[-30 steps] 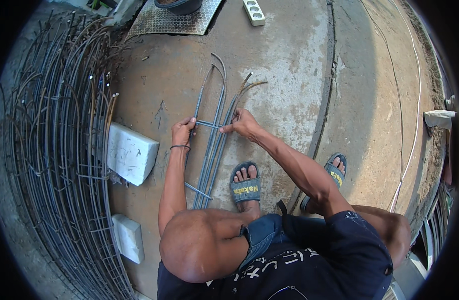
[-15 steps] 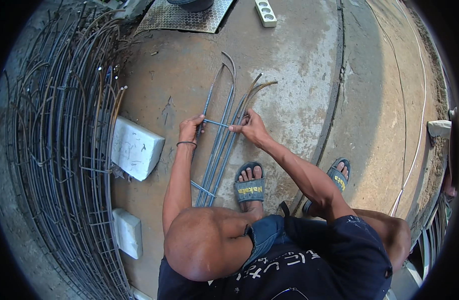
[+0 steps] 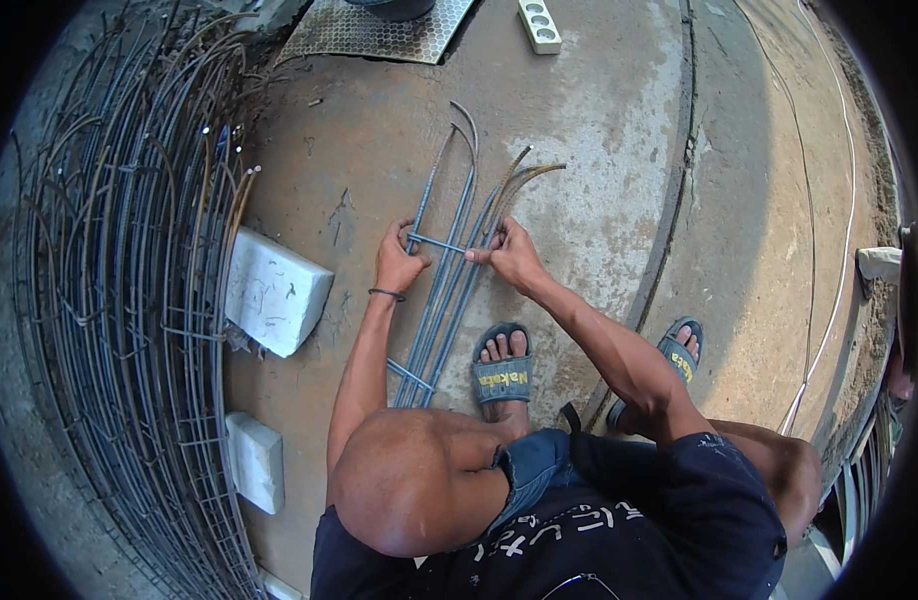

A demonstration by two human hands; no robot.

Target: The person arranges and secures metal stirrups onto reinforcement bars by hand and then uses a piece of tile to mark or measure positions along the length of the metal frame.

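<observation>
A narrow rebar cage with several long ribbed bars lies between my hands, its upper ends hooked and splayed. A short steel stirrup crosses it, and a lower one crosses nearer my knee. My left hand grips the cage's left bar at the stirrup's left end, thumb pointing inward. At the stirrup's right end my right hand is closed around the corner, thumb on the stirrup and fingers behind the right-hand bars. Some fingertips of both hands are hidden.
A large stack of tied rebar cages fills the left side. Two white foam-like blocks rest beside it. Ahead are a perforated metal sheet with a dark bucket and a white power strip. A cable runs along the right.
My left hand has shifted its hold on the left bar, its thumb now lower and pointing inward. My right hand keeps its place on the stirrup. The whole view has shifted slightly.
</observation>
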